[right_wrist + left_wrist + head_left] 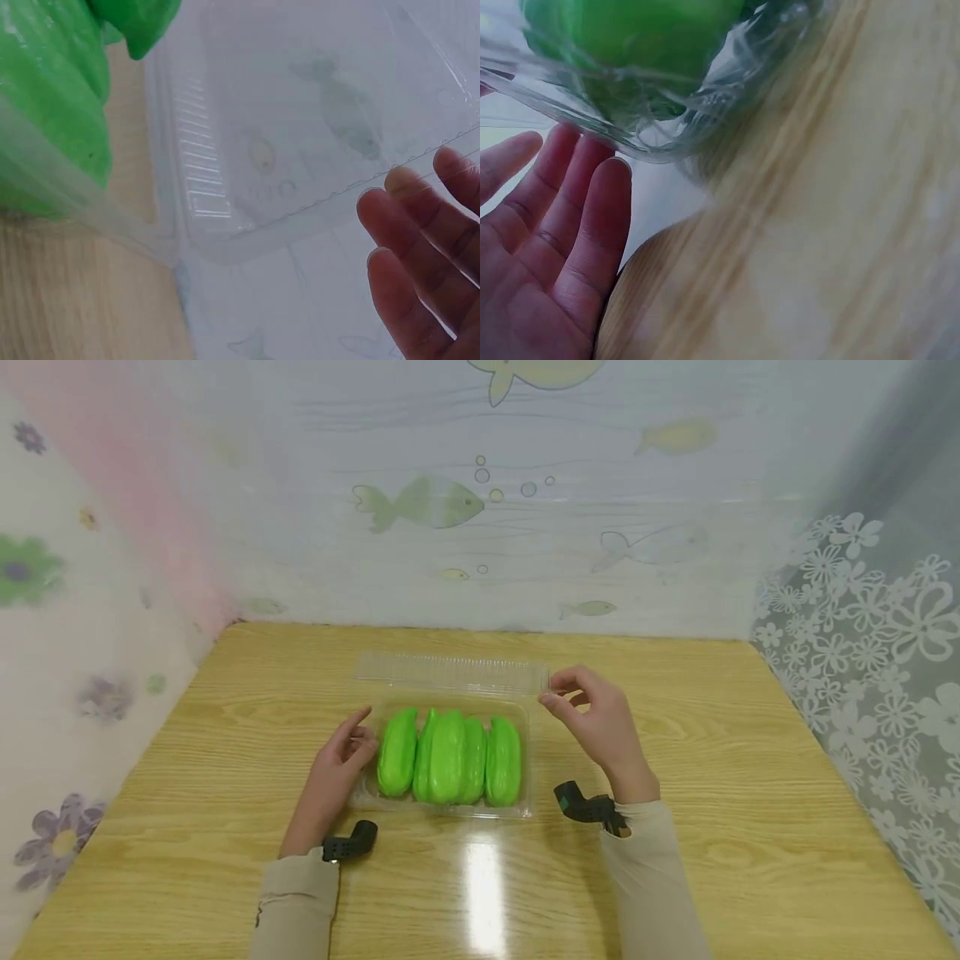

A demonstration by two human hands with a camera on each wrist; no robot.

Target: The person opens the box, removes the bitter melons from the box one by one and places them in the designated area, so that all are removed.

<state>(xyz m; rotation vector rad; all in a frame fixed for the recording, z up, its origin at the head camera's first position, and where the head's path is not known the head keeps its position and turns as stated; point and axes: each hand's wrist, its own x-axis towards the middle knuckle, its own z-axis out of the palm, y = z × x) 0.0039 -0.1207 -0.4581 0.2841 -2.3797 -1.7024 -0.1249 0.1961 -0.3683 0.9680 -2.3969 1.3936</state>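
A clear plastic clamshell box (531, 760) sits on the table with its lid (450, 670) raised at the far side. Inside lie several bright green, ridged, elongated pieces (447, 760) that look like vegetables, side by side. My left hand (339, 777) is at the box's left side; in the left wrist view its straight fingers (604, 206) reach up to the underside of the rim. At the lid's right corner, my right hand (596, 718) pinches the edge between thumb and forefinger. The right wrist view shows its other fingers (409, 300) spread beside the clear lid edge.
The wood-grain table (750, 827) extends around the box on all sides. A fish-print curtain (420, 568) hangs along the back edge, with a flower-patterned one (885, 635) at the right. Dark wrist cameras (585, 806) jut inward from both sleeves.
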